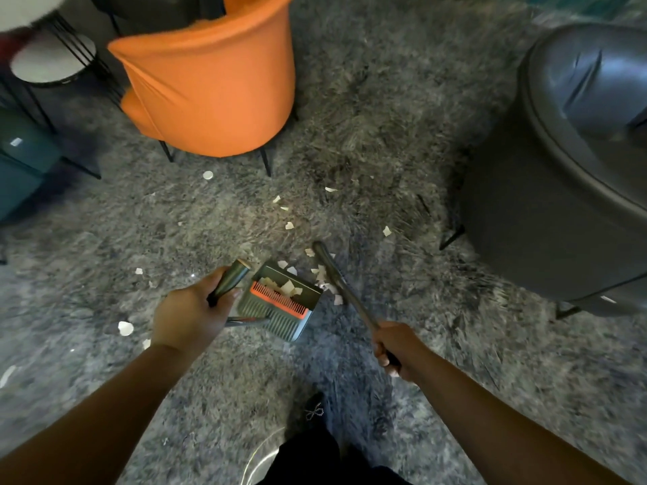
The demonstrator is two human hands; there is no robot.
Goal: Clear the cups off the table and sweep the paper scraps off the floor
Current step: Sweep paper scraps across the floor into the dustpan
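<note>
Currently left hand (pixel 187 315) grips dustpan (pixel 280 302) handle, right hand (pixel 394 348) grips broom (pixel 341 281); keep pan lip flat, sweep scraps (pixel 289 225) from frame center inward.

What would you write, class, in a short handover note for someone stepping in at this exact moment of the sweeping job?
Left hand: grips the dustpan handle, holding the dustpan on the grey carpet.
Right hand: grips the broom handle, its far end down among scraps beside the pan's right edge.
Done: several paper scraps already lie in the pan.
Left: scraps still lie beyond the pan, near the orange chair, and to the left of the left hand. No cups are in view, so I cannot tell whether the table is cleared.
</note>
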